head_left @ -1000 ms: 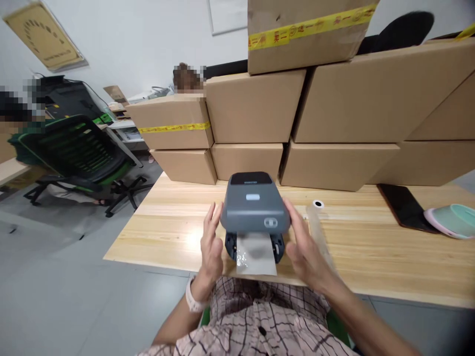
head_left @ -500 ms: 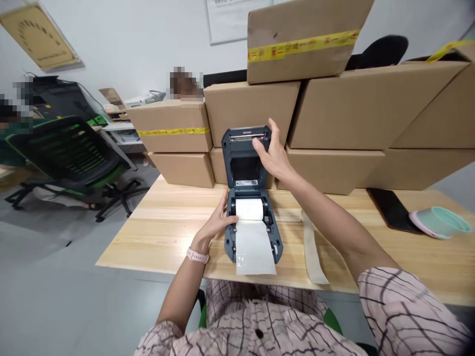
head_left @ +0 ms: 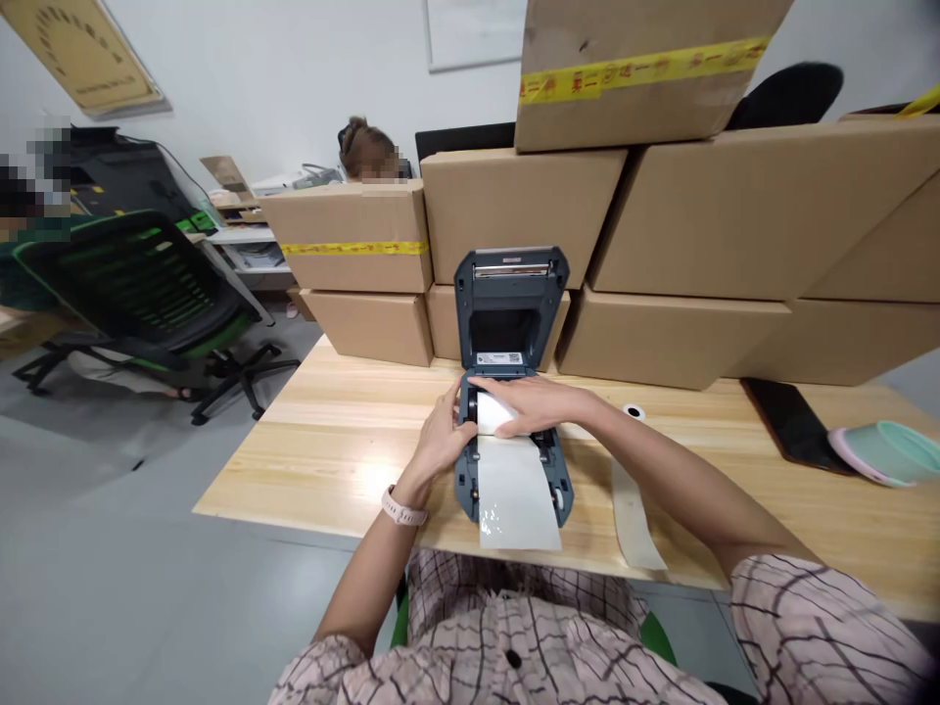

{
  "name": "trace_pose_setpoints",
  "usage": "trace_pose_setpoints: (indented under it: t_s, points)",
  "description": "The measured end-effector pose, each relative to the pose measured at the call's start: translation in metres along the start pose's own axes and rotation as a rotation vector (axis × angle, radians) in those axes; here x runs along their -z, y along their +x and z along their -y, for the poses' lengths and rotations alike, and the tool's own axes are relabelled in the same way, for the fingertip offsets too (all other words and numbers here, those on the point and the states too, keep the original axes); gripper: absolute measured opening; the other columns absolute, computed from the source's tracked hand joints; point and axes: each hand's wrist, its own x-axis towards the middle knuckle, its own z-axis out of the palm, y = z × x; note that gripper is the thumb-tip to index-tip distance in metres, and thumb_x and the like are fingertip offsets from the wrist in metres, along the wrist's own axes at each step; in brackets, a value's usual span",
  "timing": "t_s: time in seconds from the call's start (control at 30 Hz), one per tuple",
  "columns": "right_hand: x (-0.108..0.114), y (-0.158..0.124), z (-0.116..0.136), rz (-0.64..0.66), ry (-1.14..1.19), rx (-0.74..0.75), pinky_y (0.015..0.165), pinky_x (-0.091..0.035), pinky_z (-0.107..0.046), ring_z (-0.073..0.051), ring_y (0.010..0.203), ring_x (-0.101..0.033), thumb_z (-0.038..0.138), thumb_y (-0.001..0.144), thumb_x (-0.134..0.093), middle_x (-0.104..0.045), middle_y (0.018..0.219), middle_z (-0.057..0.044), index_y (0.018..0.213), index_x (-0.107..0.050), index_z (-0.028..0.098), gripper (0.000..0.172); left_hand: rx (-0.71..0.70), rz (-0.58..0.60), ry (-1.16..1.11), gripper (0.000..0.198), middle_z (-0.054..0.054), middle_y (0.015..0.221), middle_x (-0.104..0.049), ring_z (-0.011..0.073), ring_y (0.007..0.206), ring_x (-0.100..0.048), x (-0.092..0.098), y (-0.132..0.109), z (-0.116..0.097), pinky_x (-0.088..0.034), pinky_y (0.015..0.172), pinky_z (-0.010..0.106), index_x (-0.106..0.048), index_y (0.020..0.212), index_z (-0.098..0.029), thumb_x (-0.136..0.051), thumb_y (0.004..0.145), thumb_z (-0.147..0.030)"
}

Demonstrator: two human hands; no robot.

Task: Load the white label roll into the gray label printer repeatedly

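Note:
A grey label printer (head_left: 509,323) stands on the wooden table (head_left: 323,441) with its lid raised upright. Inside lies a white paper roll (head_left: 491,411), and a strip of its paper (head_left: 515,499) runs out over the front edge. My right hand (head_left: 535,403) lies over the top of the roll, fingers curved on it. At the printer's left side, my left hand (head_left: 442,443) has its fingers bent against the roll's left end and the housing. A wristband sits on my left wrist.
Stacked cardboard boxes (head_left: 661,206) wall off the table's back. A loose paper strip (head_left: 635,504) and a small white core (head_left: 631,412) lie right of the printer. Farther right are a black phone (head_left: 791,423) and a mint bowl (head_left: 885,453). An office chair (head_left: 147,304) stands left; another person sits behind the boxes.
The printer's lid was shut, then went up under my right hand. That hand has since let go of the lid and come down onto the paper roll. My left hand stays at the roll's left side.

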Motion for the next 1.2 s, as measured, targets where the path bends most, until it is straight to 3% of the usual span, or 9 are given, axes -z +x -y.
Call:
trace_pose_setpoints:
  t_s: [0.13, 0.23, 0.4, 0.57, 0.7, 0.87, 0.97, 1.1, 1.2]
  points:
    - [0.0, 0.015, -0.004, 0.212, 0.038, -0.019, 0.088, -0.056, -0.039, -0.032, 0.109, -0.075, 0.045, 0.068, -0.083, -0.07, 0.137, -0.015, 0.163, -0.031, 0.019, 0.111, 0.063, -0.002, 0.179, 0.073, 0.004, 0.08, -0.069, 0.0237, 0.073, -0.062, 0.005, -0.002, -0.006, -0.046, 0.073, 0.034, -0.052, 0.147, -0.015, -0.059, 0.075, -0.022]
    - [0.014, 0.013, -0.001, 0.245, 0.125, 0.011, 0.096, -0.056, -0.039, -0.03, 0.121, -0.07, 0.04, 0.069, -0.082, -0.061, 0.149, -0.014, 0.164, -0.028, 0.019, 0.111, 0.053, 0.038, 0.147, 0.075, 0.0, 0.069, -0.063, 0.0213, 0.064, -0.058, 0.006, -0.001, -0.007, -0.041, 0.066, 0.031, -0.049, 0.149, -0.015, -0.057, 0.075, -0.02]
    - [0.064, -0.022, -0.005, 0.164, 0.402, 0.148, 0.111, -0.049, -0.038, -0.027, 0.136, -0.06, 0.042, 0.075, -0.075, -0.053, 0.157, -0.004, 0.162, -0.032, 0.027, 0.098, 0.054, 0.052, 0.112, 0.076, -0.003, 0.064, -0.059, 0.0206, 0.062, -0.055, 0.006, 0.0, -0.004, -0.039, 0.065, 0.03, -0.049, 0.15, -0.016, -0.056, 0.074, -0.02]
    - [0.095, -0.078, -0.04, -0.035, 0.437, -0.085, 0.106, -0.055, -0.045, -0.032, 0.125, -0.065, 0.051, 0.071, -0.081, -0.062, 0.142, -0.007, 0.161, -0.034, 0.031, 0.103, 0.039, 0.057, 0.06, 0.076, -0.004, 0.063, -0.059, 0.0191, 0.06, -0.054, 0.004, 0.0, 0.001, -0.039, 0.065, 0.029, -0.049, 0.149, -0.019, -0.056, 0.073, -0.018]
    - [0.075, -0.097, -0.076, -0.14, 0.476, -0.287, 0.109, -0.052, -0.052, -0.035, 0.126, -0.063, 0.045, 0.069, -0.085, -0.06, 0.143, -0.01, 0.157, -0.039, 0.031, 0.1, 0.045, 0.041, 0.057, 0.075, -0.003, 0.065, -0.062, 0.0189, 0.06, -0.055, 0.003, 0.001, 0.001, -0.04, 0.063, 0.029, -0.05, 0.147, -0.016, -0.056, 0.072, -0.017]
    - [0.025, -0.086, -0.102, -0.106, 0.674, -0.422, 0.112, -0.051, -0.053, -0.035, 0.129, -0.062, 0.033, 0.069, -0.082, -0.061, 0.144, -0.014, 0.156, -0.039, 0.022, 0.098, 0.027, 0.036, -0.005, 0.075, -0.001, 0.071, -0.067, 0.0174, 0.06, -0.057, 0.003, -0.001, -0.003, -0.042, 0.062, 0.028, -0.052, 0.145, -0.016, -0.056, 0.07, -0.016]
    - [0.01, -0.089, -0.112, -0.119, 0.728, -0.453, 0.116, -0.047, -0.052, -0.036, 0.137, -0.057, 0.037, 0.071, -0.083, -0.055, 0.152, -0.017, 0.158, -0.037, 0.021, 0.1, 0.029, 0.043, -0.039, 0.076, -0.002, 0.07, -0.066, 0.0162, 0.059, -0.055, 0.003, -0.002, -0.003, -0.041, 0.06, 0.027, -0.052, 0.145, -0.015, -0.055, 0.07, -0.016]
    - [0.011, -0.128, -0.122, -0.187, 0.89, -0.461, 0.123, -0.039, -0.047, -0.028, 0.152, -0.041, 0.043, 0.08, -0.081, -0.04, 0.166, -0.013, 0.163, -0.024, 0.031, 0.101, 0.038, 0.043, -0.039, 0.077, -0.004, 0.065, -0.06, 0.0147, 0.057, -0.051, 0.002, -0.001, -0.001, -0.037, 0.056, 0.025, -0.052, 0.146, -0.016, -0.054, 0.069, -0.016]
    - [0.006, -0.163, -0.119, -0.165, 1.046, -0.51, 0.116, -0.047, -0.044, -0.026, 0.151, -0.043, 0.042, 0.082, -0.081, -0.044, 0.164, -0.01, 0.158, -0.033, 0.037, 0.09, 0.047, 0.044, -0.033, 0.079, -0.005, 0.063, -0.057, 0.0147, 0.056, -0.049, 0.003, -0.001, -0.001, -0.034, 0.054, 0.025, -0.05, 0.148, -0.016, -0.054, 0.069, -0.016]
